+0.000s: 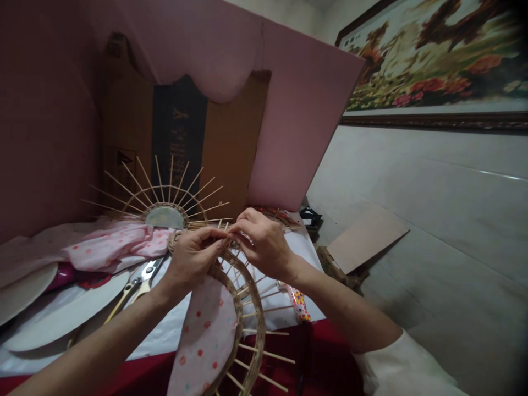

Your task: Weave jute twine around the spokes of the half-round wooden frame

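My left hand (193, 257) and my right hand (262, 242) meet over the top rim of a round woven rattan frame (251, 308). Thin stick spokes jut from the frame's edge, and a dotted fabric panel (206, 335) fills its middle. Both hands pinch at the weave near the upper rim, fingers closed on a strand or spoke. A second woven piece with fanned spokes (165, 212) stands just behind the hands.
Scissors (138, 283) lie on the white table cover to the left, beside pink dotted cloth (111, 247) and pale cardboard discs (61, 316). A patterned tube (300, 305) lies near the right table edge. Pink board and a cardboard box stand behind.
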Demonstrator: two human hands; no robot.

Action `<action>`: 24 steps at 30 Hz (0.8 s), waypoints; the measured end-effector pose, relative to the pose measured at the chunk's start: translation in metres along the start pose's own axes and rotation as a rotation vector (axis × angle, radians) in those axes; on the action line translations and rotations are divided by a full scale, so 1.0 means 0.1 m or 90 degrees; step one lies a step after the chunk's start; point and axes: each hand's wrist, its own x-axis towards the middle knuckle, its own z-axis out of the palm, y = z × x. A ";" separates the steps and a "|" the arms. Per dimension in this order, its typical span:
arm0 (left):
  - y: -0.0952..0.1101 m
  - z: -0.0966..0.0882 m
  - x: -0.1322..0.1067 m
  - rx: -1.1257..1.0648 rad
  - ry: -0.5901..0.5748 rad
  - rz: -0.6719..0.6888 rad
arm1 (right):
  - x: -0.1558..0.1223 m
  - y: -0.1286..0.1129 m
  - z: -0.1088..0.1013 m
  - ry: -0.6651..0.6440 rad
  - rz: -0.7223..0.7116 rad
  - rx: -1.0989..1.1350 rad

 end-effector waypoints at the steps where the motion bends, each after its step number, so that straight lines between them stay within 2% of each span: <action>1: 0.00 0.00 0.00 -0.008 0.004 -0.003 | 0.00 0.01 0.02 -0.006 -0.004 -0.009; 6: -0.03 0.00 0.01 -0.015 0.004 0.010 | -0.01 0.05 0.03 -0.032 -0.043 -0.050; 10: -0.09 0.02 0.03 -0.029 -0.007 0.007 | -0.04 0.05 0.08 -0.020 -0.053 -0.098; 13: -0.12 0.04 0.04 -0.049 -0.011 0.000 | -0.06 0.04 0.15 0.023 -0.031 -0.073; 20: -0.15 0.11 0.09 -0.018 0.005 0.034 | -0.09 0.03 0.31 0.134 0.088 0.047; 24: -0.19 0.09 0.07 -0.017 0.007 0.033 | -0.07 0.26 0.26 0.202 0.122 -0.010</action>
